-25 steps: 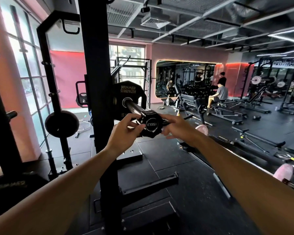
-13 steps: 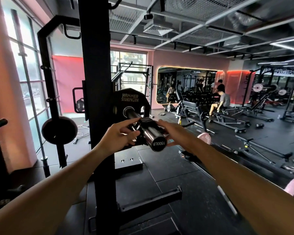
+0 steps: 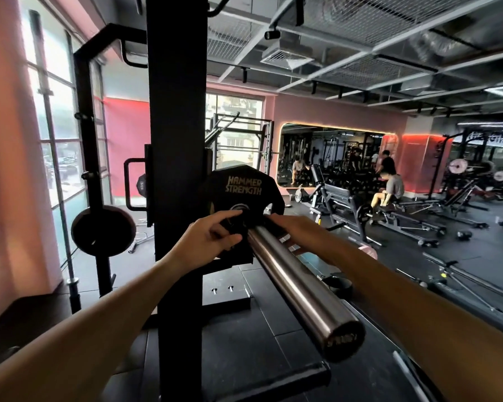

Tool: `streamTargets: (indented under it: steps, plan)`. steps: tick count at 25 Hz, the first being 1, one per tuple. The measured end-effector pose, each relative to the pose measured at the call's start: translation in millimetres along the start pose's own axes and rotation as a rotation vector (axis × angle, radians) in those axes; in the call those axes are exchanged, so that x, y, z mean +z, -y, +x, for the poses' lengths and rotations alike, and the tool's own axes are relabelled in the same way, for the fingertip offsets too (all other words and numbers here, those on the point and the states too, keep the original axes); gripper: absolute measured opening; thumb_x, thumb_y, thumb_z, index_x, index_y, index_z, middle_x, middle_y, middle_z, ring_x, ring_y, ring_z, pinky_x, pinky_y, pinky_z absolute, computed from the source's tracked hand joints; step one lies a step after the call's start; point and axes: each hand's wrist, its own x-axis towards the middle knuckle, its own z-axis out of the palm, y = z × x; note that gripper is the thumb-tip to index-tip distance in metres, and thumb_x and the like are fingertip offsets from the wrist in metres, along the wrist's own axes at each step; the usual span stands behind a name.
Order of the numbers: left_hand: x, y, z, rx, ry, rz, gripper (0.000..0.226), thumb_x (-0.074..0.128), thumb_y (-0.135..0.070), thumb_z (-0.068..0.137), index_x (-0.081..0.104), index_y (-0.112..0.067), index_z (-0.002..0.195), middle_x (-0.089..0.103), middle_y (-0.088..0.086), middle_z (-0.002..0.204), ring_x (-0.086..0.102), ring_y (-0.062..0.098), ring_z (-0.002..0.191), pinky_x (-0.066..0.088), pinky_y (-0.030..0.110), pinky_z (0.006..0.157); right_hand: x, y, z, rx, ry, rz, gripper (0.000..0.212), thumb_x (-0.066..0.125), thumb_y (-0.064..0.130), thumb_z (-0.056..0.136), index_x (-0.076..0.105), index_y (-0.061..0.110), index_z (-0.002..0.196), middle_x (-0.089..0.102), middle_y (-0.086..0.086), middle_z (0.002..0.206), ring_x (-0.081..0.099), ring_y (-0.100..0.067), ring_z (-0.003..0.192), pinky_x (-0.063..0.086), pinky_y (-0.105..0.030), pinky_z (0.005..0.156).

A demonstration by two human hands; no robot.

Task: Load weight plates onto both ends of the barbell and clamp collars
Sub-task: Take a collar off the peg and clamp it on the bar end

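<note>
Both bare forearms reach in from the bottom corners of the frame and meet near the centre, at the inner end of the barbell sleeve [image 3: 299, 288]. The sleeve is a thick steel tube that runs from the centre down toward the lower right, its round end cap closest to the camera.

The left hand [image 3: 206, 242] comes in from the lower left, wrist straight, back of the hand up. Its fingers are curled around a black collar [image 3: 237, 227] that sits on the sleeve, with the thumb below and the index finger laid across the top. The right hand [image 3: 291, 227] comes in from the lower right on the other side of the bar, palm turned inward, fingers extended toward the same collar. Its fingertips are hidden behind the bar, so I cannot tell whether it grips the collar or only touches it.

Right behind the collar, a black weight plate [image 3: 244, 187] marked "HAMMER STRENGTH" is loaded on the sleeve, just above the centre of the frame. It stands upright, and the collar appears to be pressed against its face.

A black rack post [image 3: 176, 169] rises through the whole height of the frame just left of centre, beside the left wrist. A second round plate [image 3: 103, 230] hangs on a rack at the left.
</note>
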Motion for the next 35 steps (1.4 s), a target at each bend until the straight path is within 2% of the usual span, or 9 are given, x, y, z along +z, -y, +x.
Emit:
streamTargets:
  steps: [2, 6, 10, 13, 16, 21, 26, 30, 35]
  plan:
    - [-5, 10, 11, 0.045, -0.037, 0.129, 0.059, 0.082, -0.019, 0.081, 0.058, -0.052, 0.125, 0.069, -0.001, 0.083, 0.073, 0.021, 0.071, 0.062, 0.037, 0.074, 0, 3, 15, -0.014, 0.016, -0.028, 0.052, 0.048, 0.069, 0.093, 0.071, 0.029, 0.116, 0.075, 0.001, 0.104, 0.074, -0.017, 0.083, 0.058, -0.044, 0.091]
    - [-13, 19, 32, 0.095, -0.052, 0.391, 0.085, 0.086, -0.023, 0.075, 0.041, -0.061, 0.137, 0.05, -0.02, 0.114, 0.065, 0.007, 0.084, 0.057, 0.025, 0.082, 2, 13, 39, -0.079, 0.041, -0.096, 0.048, 0.044, 0.06, 0.1, 0.066, 0.027, 0.128, 0.072, -0.003, 0.116, 0.072, -0.022, 0.094, 0.054, -0.038, 0.086]
    - [-12, 27, 43, 0.128, -0.02, 0.478, 0.079, 0.088, -0.022, 0.071, 0.051, -0.051, 0.134, 0.045, -0.026, 0.119, 0.063, 0.004, 0.087, 0.057, 0.027, 0.082, 0, 16, 65, -0.201, 0.042, -0.072, 0.039, 0.045, 0.039, 0.106, 0.064, 0.021, 0.135, 0.066, -0.008, 0.127, 0.071, -0.034, 0.102, 0.058, -0.039, 0.09]
    - [-19, 32, 46, 0.127, -0.074, 0.512, 0.063, 0.092, -0.04, 0.059, 0.061, -0.042, 0.114, 0.055, -0.021, 0.111, 0.064, 0.005, 0.079, 0.057, 0.035, 0.076, -8, 9, 80, -0.246, 0.032, -0.047, 0.029, 0.05, 0.021, 0.105, 0.069, 0.02, 0.127, 0.068, -0.003, 0.119, 0.075, -0.033, 0.09, 0.055, -0.021, 0.062]
    - [-22, 36, 44, 0.132, -0.116, 0.551, 0.062, 0.082, -0.062, 0.054, 0.06, -0.039, 0.106, 0.059, -0.02, 0.105, 0.065, 0.005, 0.074, 0.057, 0.036, 0.07, -10, 1, 91, -0.186, 0.054, 0.117, 0.016, 0.061, 0.016, 0.099, 0.072, 0.018, 0.11, 0.072, -0.008, 0.112, 0.075, -0.022, 0.074, 0.055, -0.022, 0.058]
    - [-17, 35, 43, 0.097, -0.075, 0.573, 0.061, 0.085, -0.061, 0.055, 0.05, -0.042, 0.101, 0.061, -0.019, 0.095, 0.064, 0.006, 0.073, 0.057, 0.04, 0.069, -11, -2, 98, -0.252, -0.037, 0.215, 0.009, 0.075, 0.02, 0.087, 0.076, 0.019, 0.096, 0.078, -0.004, 0.095, 0.077, -0.023, 0.076, 0.06, -0.038, 0.079]
    - [-8, 25, 48, 0.017, 0.052, 0.715, 0.103, 0.079, -0.07, 0.052, 0.024, -0.058, 0.138, 0.068, -0.016, 0.077, 0.067, -0.001, 0.068, 0.056, 0.025, 0.066, -10, 20, 94, -0.428, -0.008, 0.109, 0.03, 0.08, 0.044, 0.081, 0.078, 0.029, 0.106, 0.079, 0.007, 0.092, 0.073, -0.003, 0.08, 0.051, -0.016, 0.073]
    - [-9, 28, 47, 0.058, 0.101, 0.45, 0.077, 0.082, -0.055, 0.066, 0.035, -0.059, 0.127, 0.073, -0.014, 0.084, 0.072, 0.002, 0.072, 0.058, 0.025, 0.068, -9, 32, 93, -0.485, 0.065, 0.065, 0.027, 0.076, 0.046, 0.085, 0.082, 0.026, 0.101, 0.078, 0.013, 0.087, 0.071, 0.003, 0.081, 0.053, -0.018, 0.079]
    - [-13, 34, 39, -0.026, 0.024, 0.198, 0.046, 0.08, -0.029, 0.083, 0.053, -0.055, 0.109, 0.069, -0.01, 0.079, 0.068, 0.006, 0.069, 0.055, 0.021, 0.069, -10, 35, 92, -0.39, -0.013, -0.022, 0.039, 0.066, 0.054, 0.089, 0.08, 0.017, 0.087, 0.076, -0.004, 0.089, 0.073, -0.019, 0.085, 0.063, -0.046, 0.081]
